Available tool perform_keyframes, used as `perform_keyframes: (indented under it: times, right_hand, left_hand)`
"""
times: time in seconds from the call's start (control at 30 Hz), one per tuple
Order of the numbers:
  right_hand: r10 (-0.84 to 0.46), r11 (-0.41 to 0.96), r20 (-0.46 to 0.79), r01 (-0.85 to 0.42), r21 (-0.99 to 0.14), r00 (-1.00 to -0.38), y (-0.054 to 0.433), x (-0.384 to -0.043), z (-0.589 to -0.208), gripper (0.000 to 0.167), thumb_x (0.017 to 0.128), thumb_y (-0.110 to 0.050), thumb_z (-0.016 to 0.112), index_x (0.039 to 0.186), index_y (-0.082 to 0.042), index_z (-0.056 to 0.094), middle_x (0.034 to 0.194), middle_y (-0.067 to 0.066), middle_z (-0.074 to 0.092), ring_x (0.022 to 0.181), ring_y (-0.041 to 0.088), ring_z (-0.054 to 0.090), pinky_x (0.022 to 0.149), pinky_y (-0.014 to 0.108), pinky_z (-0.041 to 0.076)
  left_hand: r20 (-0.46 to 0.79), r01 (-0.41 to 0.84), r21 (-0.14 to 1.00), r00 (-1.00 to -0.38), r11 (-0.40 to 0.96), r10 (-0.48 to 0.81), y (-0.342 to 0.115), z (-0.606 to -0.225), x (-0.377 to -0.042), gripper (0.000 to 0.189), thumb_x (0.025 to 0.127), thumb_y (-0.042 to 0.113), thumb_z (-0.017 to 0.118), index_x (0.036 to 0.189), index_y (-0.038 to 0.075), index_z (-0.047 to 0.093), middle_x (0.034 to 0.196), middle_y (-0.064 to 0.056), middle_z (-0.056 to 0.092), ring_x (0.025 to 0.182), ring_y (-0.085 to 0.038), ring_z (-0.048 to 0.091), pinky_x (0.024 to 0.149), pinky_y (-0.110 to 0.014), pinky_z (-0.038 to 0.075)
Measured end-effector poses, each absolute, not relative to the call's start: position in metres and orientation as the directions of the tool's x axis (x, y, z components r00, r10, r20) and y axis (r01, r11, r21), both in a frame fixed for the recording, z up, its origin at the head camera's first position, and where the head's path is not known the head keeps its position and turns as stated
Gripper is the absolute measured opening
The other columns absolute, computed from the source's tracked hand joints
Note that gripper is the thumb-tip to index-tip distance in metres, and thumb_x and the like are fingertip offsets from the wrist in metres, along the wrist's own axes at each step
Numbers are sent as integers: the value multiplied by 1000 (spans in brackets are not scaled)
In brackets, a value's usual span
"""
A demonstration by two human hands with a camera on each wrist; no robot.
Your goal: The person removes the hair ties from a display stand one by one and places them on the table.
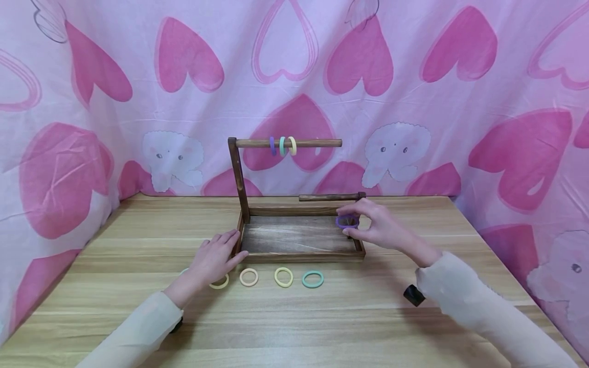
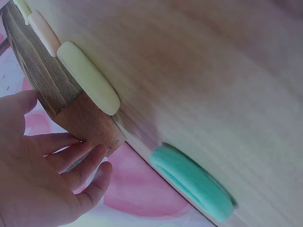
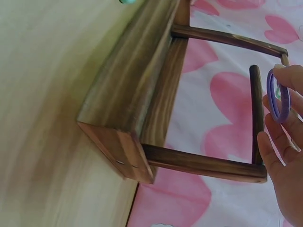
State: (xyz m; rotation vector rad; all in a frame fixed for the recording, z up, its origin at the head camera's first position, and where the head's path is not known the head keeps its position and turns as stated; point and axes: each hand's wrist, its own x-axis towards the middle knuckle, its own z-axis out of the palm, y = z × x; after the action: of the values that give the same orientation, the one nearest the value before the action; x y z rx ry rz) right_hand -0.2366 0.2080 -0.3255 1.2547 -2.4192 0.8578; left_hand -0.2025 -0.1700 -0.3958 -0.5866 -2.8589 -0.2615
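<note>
A purple ring [image 3: 284,112] is pinched between the thumb and fingers of my right hand [image 1: 375,223], over the right end of a dark wooden tray [image 1: 303,257]. Just beyond that hand is the short lower rod [image 1: 324,198] fixed to the tray's right side. My left hand [image 1: 212,261] rests at the tray's left end, fingers spread and touching its side. From the tall left post runs a longer rod [image 1: 322,143], on which hang a purple ring [image 1: 272,146], a teal ring [image 1: 282,146] and a pale yellow ring [image 1: 293,146].
Along the tray's front lie a peach ring [image 1: 249,285], a yellow ring [image 1: 284,286] and a teal ring [image 1: 313,286]. Another yellow ring [image 2: 87,78] and a teal one [image 2: 191,182] lie near my left hand. A pink heart-print curtain [image 1: 285,66] surrounds the wooden table [image 1: 294,327].
</note>
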Motion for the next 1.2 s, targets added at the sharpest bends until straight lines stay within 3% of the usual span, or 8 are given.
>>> perform_keyframes:
  times: [0.2,0.57,0.77,1.07,1.2]
  right_hand:
    - [-656,442,483,-813,-378,-581,206,-228,-336,38,71,-9,72,108,-10,62,93,-1,58,80,11,50,65,26,40]
    - [-693,348,550,-884,-312,-467,201,-220,-360,36,68,-13,73,101,-7,63,92,1,60,76,14,51,60,32,42]
    - [-711,341,515,-875,-343,-479,201,-216,-370,38,69,-13,72,106,-11,62,97,-2,61,80,12,51,63,31,42]
    - [-735,357,447,-852,-384,-509,200,-207,-381,37,70,-11,72,105,-6,61,97,-2,59,84,11,51,69,26,43]
    - [-744,367,414,-838,-404,-525,201,-203,-387,38,71,-9,72,107,-5,60,105,0,58,86,12,51,68,26,43]
  left_hand:
    - [243,406,129,-897,905,368,-170,-395,-203,58,85,42,52,124,-2,49,125,-15,47,108,-34,45,76,-49,38]
    - [239,404,130,-899,905,367,-171,-395,-203,58,85,42,53,124,-1,49,125,-15,47,108,-34,45,77,-49,38]
    - [232,403,133,-901,906,367,-171,-395,-202,59,86,43,51,124,-1,49,125,-15,47,109,-34,44,77,-50,37]
    - [230,404,133,-901,905,368,-171,-395,-202,60,86,44,50,124,-1,48,126,-15,46,110,-34,44,79,-50,37]
    - [231,405,132,-900,905,369,-171,-395,-202,59,86,44,51,124,-2,49,125,-16,46,109,-34,44,79,-50,37]
